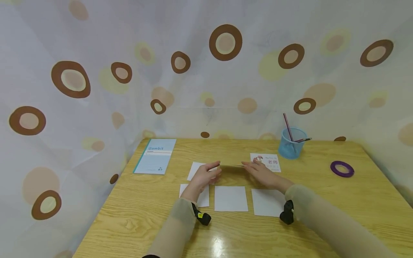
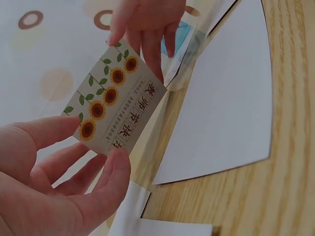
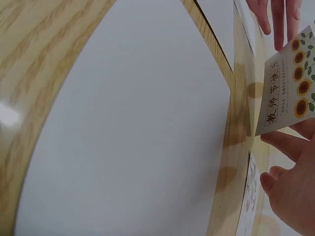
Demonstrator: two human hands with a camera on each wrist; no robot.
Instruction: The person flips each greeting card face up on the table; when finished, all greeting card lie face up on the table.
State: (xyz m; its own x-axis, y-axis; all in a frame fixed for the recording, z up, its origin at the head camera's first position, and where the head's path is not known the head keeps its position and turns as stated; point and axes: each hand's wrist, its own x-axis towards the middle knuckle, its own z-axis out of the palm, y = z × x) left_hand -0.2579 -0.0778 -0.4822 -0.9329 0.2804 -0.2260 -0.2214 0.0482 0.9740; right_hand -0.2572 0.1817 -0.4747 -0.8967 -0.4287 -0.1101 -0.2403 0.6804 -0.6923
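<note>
Sunflower card point(image 2: 111, 102) sits between the hands, raised above the table point(image 1: 113, 222), long axis running from left hand point(image 1: 203, 178) to right hand point(image 1: 262, 175), neither clearly nearer; left thumb and fingertips pinch one short end; right fingers, straighter, hold the other; blank card point(image 1: 231, 199) lies below, on the near side.

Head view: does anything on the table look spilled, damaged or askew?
Nothing looks spilled or damaged. One mild oddity: a low pencil juts sideways past the blue cup's right rim, unlike the steeper pencil beside it. The sunflower card between left hand and right hand looks intact.
</note>
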